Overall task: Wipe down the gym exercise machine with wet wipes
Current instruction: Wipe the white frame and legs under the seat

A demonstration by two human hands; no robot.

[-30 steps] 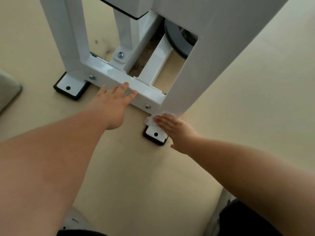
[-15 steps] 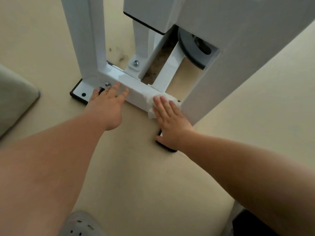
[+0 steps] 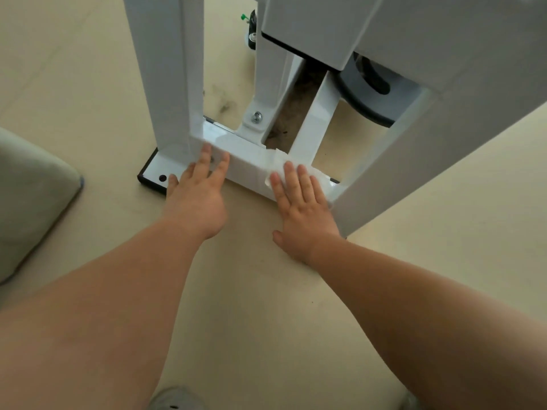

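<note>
The white steel frame of the gym machine [image 3: 165,69] stands on a beige floor, with a low crossbar [image 3: 245,161] joining its two uprights. My right hand [image 3: 302,205] lies flat with fingers spread, pressing a white wet wipe [image 3: 278,164] onto the right part of the crossbar. My left hand [image 3: 196,196] rests flat against the left end of the crossbar, fingers apart, holding nothing. The right foot plate is hidden under my right hand.
A black-edged foot plate [image 3: 154,174] sticks out at the left upright. Behind the crossbar sit a bolted bracket [image 3: 257,117], dirt on the floor and a dark round weight plate [image 3: 370,96]. A grey cushion [image 3: 29,196] lies at the left edge.
My right hand slid the wipe from the right foot plate up onto the crossbar and a little leftward along it. My left hand stayed on the crossbar's left part.
</note>
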